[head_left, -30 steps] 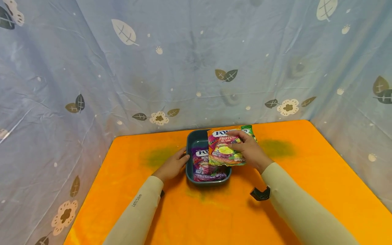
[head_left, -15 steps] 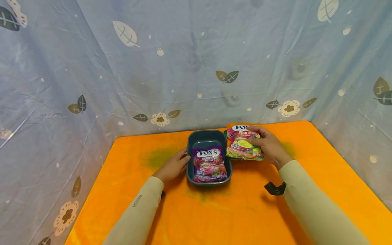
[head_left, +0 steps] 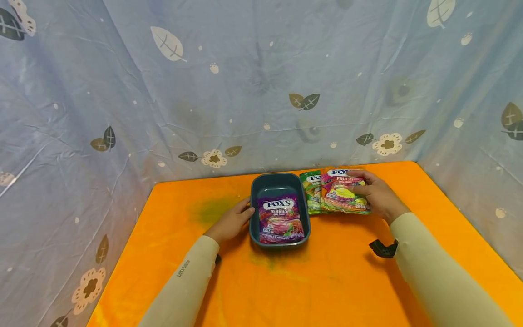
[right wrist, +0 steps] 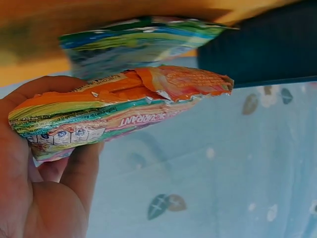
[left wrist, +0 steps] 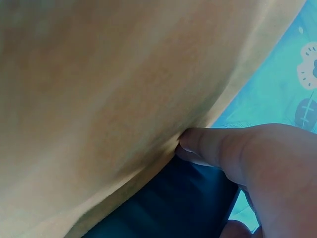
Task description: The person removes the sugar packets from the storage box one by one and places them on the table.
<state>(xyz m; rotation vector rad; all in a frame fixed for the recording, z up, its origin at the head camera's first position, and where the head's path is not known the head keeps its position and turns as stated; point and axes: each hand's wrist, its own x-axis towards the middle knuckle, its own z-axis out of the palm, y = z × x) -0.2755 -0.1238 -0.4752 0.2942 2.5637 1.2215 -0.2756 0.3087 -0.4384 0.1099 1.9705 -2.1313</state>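
Observation:
A dark blue-green rectangular tub (head_left: 280,178) stands on the orange table cover with a purple Fox's Berries candy bag (head_left: 281,220) lying in it. At its left rim my left hand (head_left: 230,222) holds the side, thumb at the edge; in the left wrist view the thumb (left wrist: 223,146) shows against the dark wall. My right hand (head_left: 377,195) grips an orange Fox's Fruits candy bag (head_left: 337,200) by its right side. In the right wrist view, this bag (right wrist: 124,106) is apart from a green candy bag (head_left: 312,193), which it partly covers in the head view.
The orange table cover (head_left: 261,290) extends around the tub. Pale blue curtains (head_left: 245,91) with leaf and flower prints enclose the back and sides. A black strap piece (head_left: 383,249) juts from the right wrist.
My right hand has carried the orange candy bag rightward from over the tub. The purple bag is fully uncovered, and the green bag shows at the tub's right. My left hand stays put.

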